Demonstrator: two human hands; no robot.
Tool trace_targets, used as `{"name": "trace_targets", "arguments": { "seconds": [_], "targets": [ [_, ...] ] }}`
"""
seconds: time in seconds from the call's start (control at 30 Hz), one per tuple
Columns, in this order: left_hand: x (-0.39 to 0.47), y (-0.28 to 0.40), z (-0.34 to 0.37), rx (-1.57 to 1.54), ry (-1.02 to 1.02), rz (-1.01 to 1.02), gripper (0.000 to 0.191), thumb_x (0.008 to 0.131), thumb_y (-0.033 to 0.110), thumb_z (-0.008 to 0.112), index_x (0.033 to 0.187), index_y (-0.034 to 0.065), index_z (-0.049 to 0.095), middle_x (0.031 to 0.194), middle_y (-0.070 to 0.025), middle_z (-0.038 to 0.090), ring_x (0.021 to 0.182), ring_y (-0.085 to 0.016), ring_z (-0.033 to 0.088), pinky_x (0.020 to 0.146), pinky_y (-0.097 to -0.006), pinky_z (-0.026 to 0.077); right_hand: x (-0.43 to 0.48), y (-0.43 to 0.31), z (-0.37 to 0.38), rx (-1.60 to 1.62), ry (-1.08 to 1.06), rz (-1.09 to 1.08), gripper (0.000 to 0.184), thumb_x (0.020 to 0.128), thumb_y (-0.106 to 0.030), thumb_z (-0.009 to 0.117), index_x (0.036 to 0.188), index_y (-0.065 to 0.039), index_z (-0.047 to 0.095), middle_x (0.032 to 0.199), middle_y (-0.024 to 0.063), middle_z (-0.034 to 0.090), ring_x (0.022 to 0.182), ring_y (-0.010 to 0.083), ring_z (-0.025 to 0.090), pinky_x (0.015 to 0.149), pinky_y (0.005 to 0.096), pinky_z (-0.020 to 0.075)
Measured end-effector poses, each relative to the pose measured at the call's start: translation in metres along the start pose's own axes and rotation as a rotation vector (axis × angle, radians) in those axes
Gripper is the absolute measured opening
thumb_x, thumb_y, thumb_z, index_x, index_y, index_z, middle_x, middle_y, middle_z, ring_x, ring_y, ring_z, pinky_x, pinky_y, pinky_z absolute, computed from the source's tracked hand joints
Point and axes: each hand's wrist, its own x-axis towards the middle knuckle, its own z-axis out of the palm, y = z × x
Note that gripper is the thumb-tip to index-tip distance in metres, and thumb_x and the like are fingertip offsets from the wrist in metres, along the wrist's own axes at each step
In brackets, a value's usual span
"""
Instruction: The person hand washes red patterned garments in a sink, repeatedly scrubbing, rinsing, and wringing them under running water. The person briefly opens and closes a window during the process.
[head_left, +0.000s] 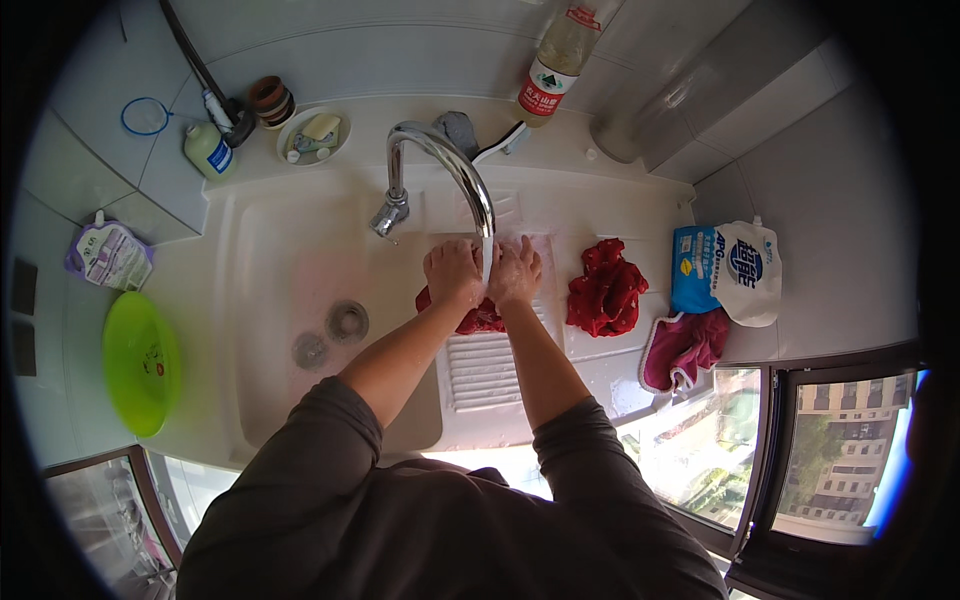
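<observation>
A wet red cloth (480, 321) lies at the top of the ribbed washboard (484, 375) built into the white sink. My left hand (454, 271) grips it from the left, fingers curled over the far side. Close beside it, my right hand (516, 271) holds the same cloth, its wet fingers bent and pointing away from me. Water (487, 259) runs from the chrome gooseneck faucet (450, 161) down between both hands, which hide much of the cloth. A second red cloth with small pale marks (606, 291) sits crumpled on the ledge to the right.
Left are the sink basin (262, 300) with pinkish water, a green plastic basin (139, 367) and a purple pouch (111, 253). Along the back stand a soap dish (282, 142), a brush (501, 142) and a plastic bottle (555, 71). Right are a detergent pouch (742, 274) and a maroon cloth (682, 349).
</observation>
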Motion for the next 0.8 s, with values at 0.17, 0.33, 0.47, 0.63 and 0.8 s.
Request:
{"name": "trace_targets", "arguments": {
  "seconds": [0.17,0.33,0.47,0.63,0.8],
  "targets": [
    [-0.053,0.015,-0.026,-0.633,-0.034,-0.293,0.02,0.083,0.015,0.05,0.09,0.003,0.064,0.081,-0.0189,0.067,0.083,-0.042,0.065,0.077,-0.0522,0.051,-0.045,0.0,-0.023,0.545,-0.246,0.327,0.029,0.091,-0.036,0.069,0.093,-0.007,0.071,0.093,0.0171,0.071,0.09,0.0388,0.067,0.083,0.0472,0.052],
    [-0.016,0.001,-0.015,-0.139,-0.11,0.001,0.018,0.089,0.019,0.053,0.092,0.0055,0.065,0.093,-0.0146,0.069,0.087,-0.038,0.064,0.082,-0.0482,0.05,-0.019,0.01,-0.006,0.115,-0.276,-0.02,0.038,0.101,-0.039,0.047,0.107,-0.011,0.071,0.122,0.0138,0.066,0.115,0.0373,0.058,0.1,0.048,0.0451],
    [-0.016,0.004,-0.013,-0.032,-0.034,-0.034,0.021,0.092,0.022,0.054,0.099,0.0062,0.066,0.102,-0.0146,0.07,0.095,-0.038,0.064,0.086,-0.0484,0.049,-0.017,0.018,-0.004,-0.031,-0.239,-0.153,0.042,0.101,-0.04,0.043,0.115,-0.011,0.07,0.146,0.0129,0.054,0.137,0.0398,0.043,0.113,0.0519,0.0337],
    [-0.077,0.012,-0.039,-0.631,0.137,0.067,0.02,0.089,0.022,0.06,0.096,0.0041,0.066,0.089,-0.0183,0.069,0.09,-0.038,0.066,0.085,-0.0481,0.049,-0.058,0.005,-0.038,0.466,-0.3,0.044,0.023,0.093,-0.024,0.061,0.102,-0.007,0.073,0.109,0.0164,0.07,0.109,0.0404,0.062,0.102,0.0504,0.0439],
    [-0.01,0.001,-0.019,-0.068,-0.074,0.081,0.013,0.088,0.017,0.056,0.088,0.0072,0.066,0.089,-0.0127,0.068,0.09,-0.036,0.063,0.087,-0.0458,0.043,-0.01,-0.006,-0.028,0.07,-0.069,-0.193,0.036,0.1,-0.038,0.049,0.112,-0.012,0.069,0.137,0.0099,0.06,0.128,0.038,0.051,0.108,0.0505,0.0391]
  ]
}}
